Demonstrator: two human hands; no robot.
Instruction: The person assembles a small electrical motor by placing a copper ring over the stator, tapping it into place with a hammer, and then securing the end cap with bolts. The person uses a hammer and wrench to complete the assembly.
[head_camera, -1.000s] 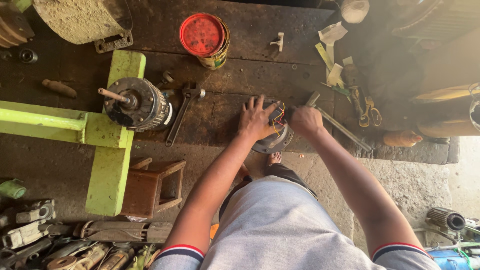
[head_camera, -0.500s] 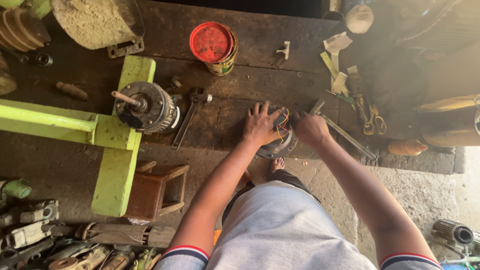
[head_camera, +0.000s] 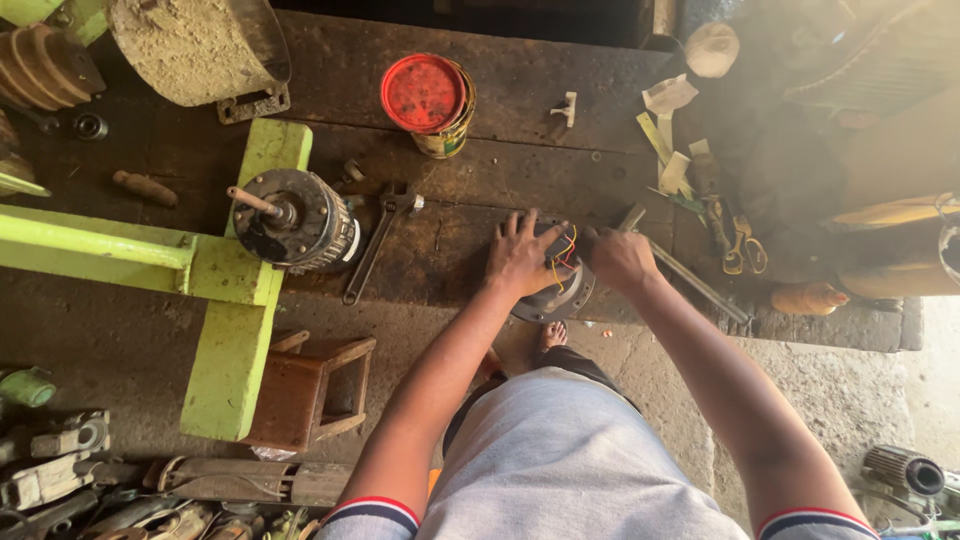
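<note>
Sharp daylit view; hazy glare, perhaps sunlight, washes the upper right.
</note>
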